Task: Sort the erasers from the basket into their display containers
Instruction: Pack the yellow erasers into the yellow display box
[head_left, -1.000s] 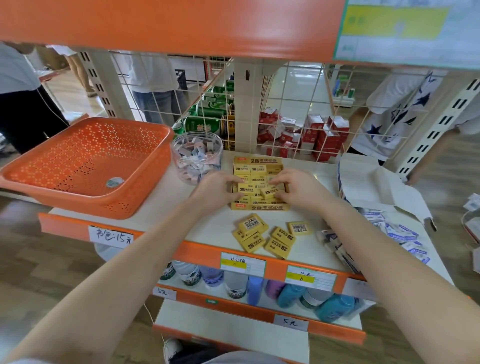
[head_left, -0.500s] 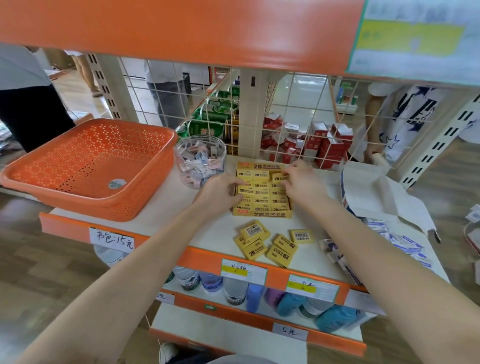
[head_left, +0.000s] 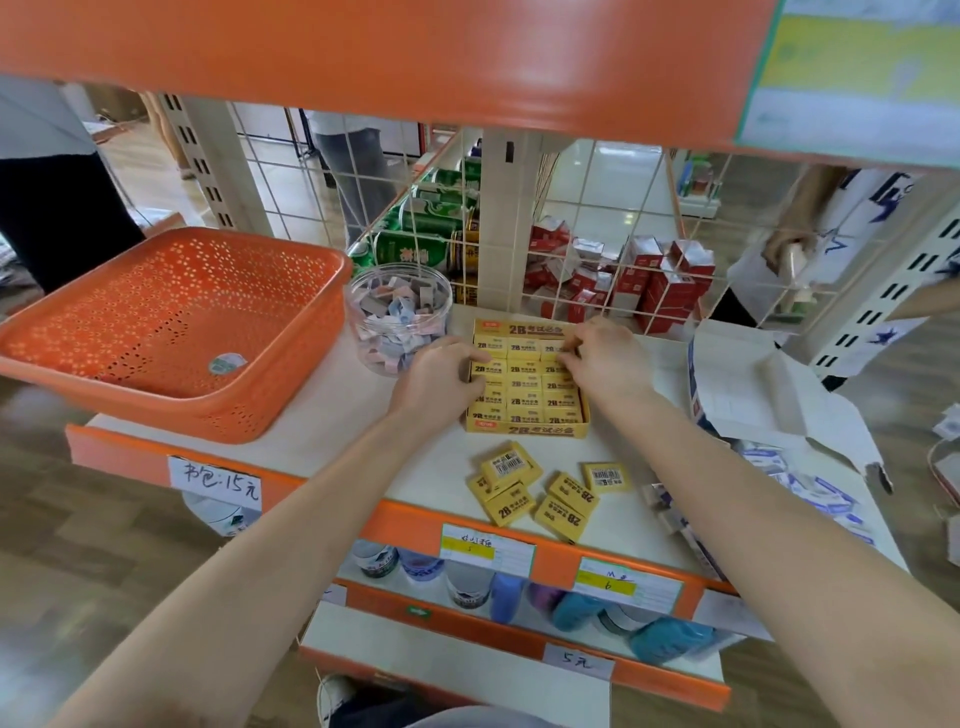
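On the white shelf, yellow eraser box, orange basket

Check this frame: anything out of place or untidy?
Several small yellow boxed erasers lie scattered at angles near the front of the white shelf, outside the yellow cardboard display box. Blue-and-white packets lie loose beside the opened white carton.

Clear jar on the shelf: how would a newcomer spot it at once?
Start at the big orange basket on the left of the white shelf. Just right of its far corner, left of the yellow 2B eraser box, stands the clear jar. Unlike both, it is round and see-through, filled with small pale erasers.
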